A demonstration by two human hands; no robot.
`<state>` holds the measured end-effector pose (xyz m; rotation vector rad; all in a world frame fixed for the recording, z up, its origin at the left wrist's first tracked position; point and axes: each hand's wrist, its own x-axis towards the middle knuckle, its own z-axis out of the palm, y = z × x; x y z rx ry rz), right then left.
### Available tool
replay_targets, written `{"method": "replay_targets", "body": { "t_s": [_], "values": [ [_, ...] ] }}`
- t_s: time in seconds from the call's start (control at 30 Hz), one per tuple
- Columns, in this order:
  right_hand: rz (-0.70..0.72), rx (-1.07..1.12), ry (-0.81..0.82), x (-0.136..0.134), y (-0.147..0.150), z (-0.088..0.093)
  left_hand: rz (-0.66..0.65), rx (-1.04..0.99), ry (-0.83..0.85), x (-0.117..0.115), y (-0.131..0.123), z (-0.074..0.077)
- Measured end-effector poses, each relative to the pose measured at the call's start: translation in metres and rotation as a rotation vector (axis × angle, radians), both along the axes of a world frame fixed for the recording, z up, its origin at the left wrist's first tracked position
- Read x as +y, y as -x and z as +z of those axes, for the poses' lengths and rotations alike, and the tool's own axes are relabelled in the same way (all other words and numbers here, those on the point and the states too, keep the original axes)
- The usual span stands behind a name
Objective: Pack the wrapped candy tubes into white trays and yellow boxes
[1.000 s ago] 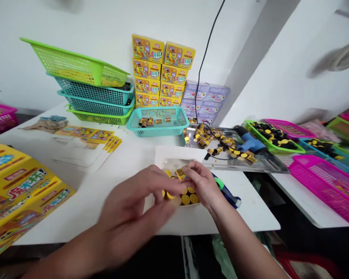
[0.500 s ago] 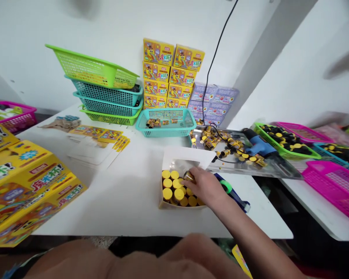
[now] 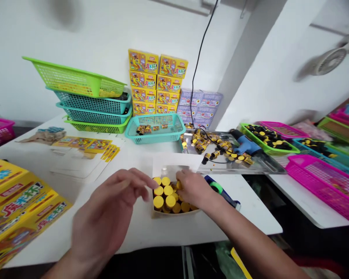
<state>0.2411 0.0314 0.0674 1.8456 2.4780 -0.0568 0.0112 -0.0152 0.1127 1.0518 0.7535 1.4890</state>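
Observation:
A small open white box (image 3: 174, 162) stands on the white table (image 3: 133, 155) in front of me, packed with several yellow-capped little cylinders (image 3: 163, 195). My right hand (image 3: 193, 188) rests over the box's right side, fingers curled down among the yellow caps; whether it grips one is hidden. My left hand (image 3: 110, 215) hovers just left of the box, fingers loosely apart and slightly blurred, holding nothing I can see.
A teal basket (image 3: 157, 126) and a metal tray (image 3: 267, 164) with loose cylinders and a blue tool (image 3: 246, 145) lie behind the box. Stacked baskets (image 3: 87, 100) and yellow cartons (image 3: 155, 83) stand at the wall. More yellow cartons (image 3: 14, 201) sit left; pink and green baskets (image 3: 322, 174) right.
My left hand, low and out of the way half a second ago, has come back up beside the box. My right hand has settled lower onto the yellow caps.

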Motion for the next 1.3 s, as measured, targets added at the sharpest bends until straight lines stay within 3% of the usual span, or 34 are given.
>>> {"method": "replay_targets", "body": {
  "t_s": [0.07, 0.17, 0.23, 0.4, 0.5, 0.57, 0.63, 0.7, 0.8, 0.9, 1.03, 1.17, 1.3],
  "values": [
    [0.023, 0.023, 0.006, 0.004, 0.003, -0.005, 0.0, -0.037, 0.098, 0.03, -0.012, -0.014],
    [0.013, 0.107, 0.035, 0.003, 0.005, -0.009, 0.181, -0.013, 0.226, 0.074, -0.018, -0.045],
    [0.002, 0.205, 0.04, -0.003, 0.001, -0.005, 0.224, 0.056, 0.294, 0.098, -0.017, -0.068],
    [-0.035, 0.716, -0.127, -0.013, -0.036, 0.015, 0.037, 0.182, 0.438, 0.125, -0.027, -0.117],
    [-0.269, 0.785, -0.326, 0.01, -0.089, 0.018, -0.062, 0.187, 0.421, 0.12, -0.038, -0.135],
    [-0.556, 0.602, -0.317, 0.035, -0.134, 0.011, -0.092, 0.191, 0.429, 0.115, -0.042, -0.141],
    [-0.799, 0.281, -0.142, 0.06, -0.179, -0.002, -0.12, 0.21, 0.453, 0.111, -0.041, -0.145],
    [-0.944, 0.124, -0.043, 0.076, -0.218, -0.015, -0.163, 0.228, 0.463, 0.11, -0.036, -0.149],
    [-1.087, 0.025, -0.04, 0.084, -0.256, -0.031, -0.234, 0.259, 0.481, 0.112, -0.028, -0.151],
    [-1.073, -0.011, -0.077, 0.088, -0.265, -0.038, -0.26, 0.308, 0.528, 0.113, -0.029, -0.149],
    [-0.874, 0.012, -0.201, 0.114, -0.251, -0.032, -0.202, 0.371, 0.499, 0.112, -0.037, -0.143],
    [-0.83, 0.041, -0.3, 0.175, -0.252, -0.017, -0.216, 0.371, 0.457, 0.115, -0.038, -0.141],
    [-0.86, 0.048, -0.216, 0.24, -0.276, -0.018, -0.255, 0.41, 0.407, 0.121, -0.031, -0.143]
  ]
}}
